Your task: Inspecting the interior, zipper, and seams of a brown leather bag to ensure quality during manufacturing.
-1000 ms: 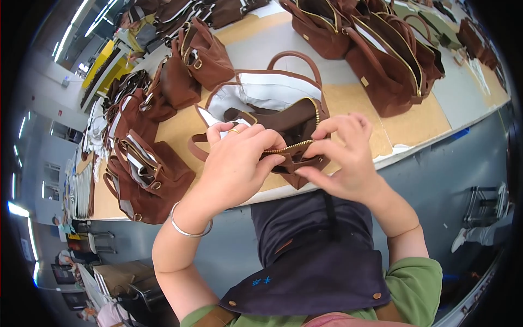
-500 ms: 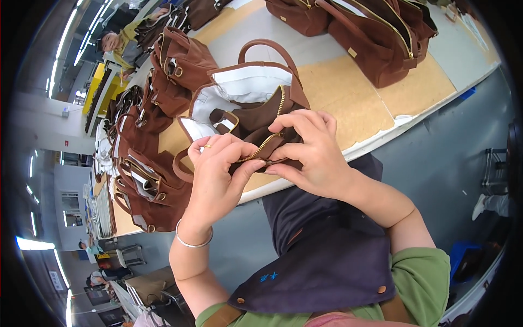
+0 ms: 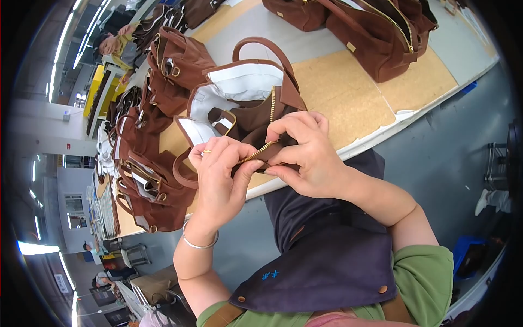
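Observation:
Before me on the table's near edge stands an unfinished reddish-brown handbag (image 3: 294, 98) with its mouth open, its white inner side and dark brown lining showing. A brass-toothed zipper (image 3: 259, 152) runs along the lining's opening. My left hand (image 3: 220, 169) pinches the zippered edge from the left, thumb against fingers. My right hand (image 3: 305, 155) pinches the same edge from the right, its thumb tip close to the left thumb. A brown handle (image 3: 264, 42) arches up at the bag's far side; another handle (image 3: 180, 169) lies beside my left hand.
More brown handbags (image 3: 169, 185) crowd the table's left side. Larger bags with brass zippers (image 3: 376, 41) stand at the far right. Tan board (image 3: 338, 90) covers part of the worktable. Another person (image 3: 117, 46) is at the far left. A blue crate (image 3: 469, 253) sits on the floor.
Both hands keep their pinch on the zippered edge, with only slight shifts. The zipper section beyond my right fingers now stands more upright. The whole view has shifted slightly.

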{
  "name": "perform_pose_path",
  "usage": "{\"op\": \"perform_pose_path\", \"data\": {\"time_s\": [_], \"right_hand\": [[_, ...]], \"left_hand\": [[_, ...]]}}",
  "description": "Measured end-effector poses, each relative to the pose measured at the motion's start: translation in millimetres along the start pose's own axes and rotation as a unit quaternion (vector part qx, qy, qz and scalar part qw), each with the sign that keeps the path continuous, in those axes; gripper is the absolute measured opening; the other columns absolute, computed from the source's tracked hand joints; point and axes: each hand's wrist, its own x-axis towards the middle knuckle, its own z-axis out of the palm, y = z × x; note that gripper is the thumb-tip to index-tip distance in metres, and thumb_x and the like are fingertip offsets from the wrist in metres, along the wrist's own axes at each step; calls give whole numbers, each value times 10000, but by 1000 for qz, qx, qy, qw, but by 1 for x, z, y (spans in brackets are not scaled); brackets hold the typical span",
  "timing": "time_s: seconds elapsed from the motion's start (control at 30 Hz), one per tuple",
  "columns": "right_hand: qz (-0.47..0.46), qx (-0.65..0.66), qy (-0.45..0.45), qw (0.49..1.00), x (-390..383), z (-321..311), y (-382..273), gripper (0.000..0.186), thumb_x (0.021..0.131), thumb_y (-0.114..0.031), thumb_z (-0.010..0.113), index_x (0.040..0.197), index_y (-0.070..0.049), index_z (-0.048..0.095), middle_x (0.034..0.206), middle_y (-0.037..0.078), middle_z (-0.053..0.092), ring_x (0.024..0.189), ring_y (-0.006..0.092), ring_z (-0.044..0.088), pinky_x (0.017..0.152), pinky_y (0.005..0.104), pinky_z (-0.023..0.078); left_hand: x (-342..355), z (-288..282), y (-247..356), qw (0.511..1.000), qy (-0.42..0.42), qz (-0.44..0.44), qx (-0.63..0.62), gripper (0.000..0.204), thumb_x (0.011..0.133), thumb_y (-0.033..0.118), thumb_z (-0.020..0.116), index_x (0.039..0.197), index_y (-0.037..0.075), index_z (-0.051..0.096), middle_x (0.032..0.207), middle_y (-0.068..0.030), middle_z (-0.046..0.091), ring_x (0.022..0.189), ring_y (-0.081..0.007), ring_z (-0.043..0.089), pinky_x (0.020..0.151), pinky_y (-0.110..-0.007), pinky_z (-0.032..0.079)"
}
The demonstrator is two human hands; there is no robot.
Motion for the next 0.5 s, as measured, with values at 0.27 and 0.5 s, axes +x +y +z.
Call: {"op": "perform_pose_path", "data": {"time_s": [0.27, 0.5], "right_hand": [[31, 18, 12, 999, 0, 2, 2, 129, 716, -182, 836, 767, -131, 729, 1074, 9, 566, 1083, 225, 503, 986, 426, 292], [48, 11, 6, 999, 0, 0, -2, 138, 705, -205, 852, 772, -145, 748, 1074, 3, 568, 1096, 220, 499, 987, 416, 290]], "left_hand": [[1, 0, -1, 1000, -1, 0, -14, 136, 831, 131, 738, 920, 83, 646, 861, -28, 571, 863, -218, 528, 910, -372, 281], [0, -1, -1, 1000, -14, -6, -18, 145, 835, 141, 743, 917, 82, 638, 855, -26, 563, 859, -212, 525, 912, -371, 282]]}}
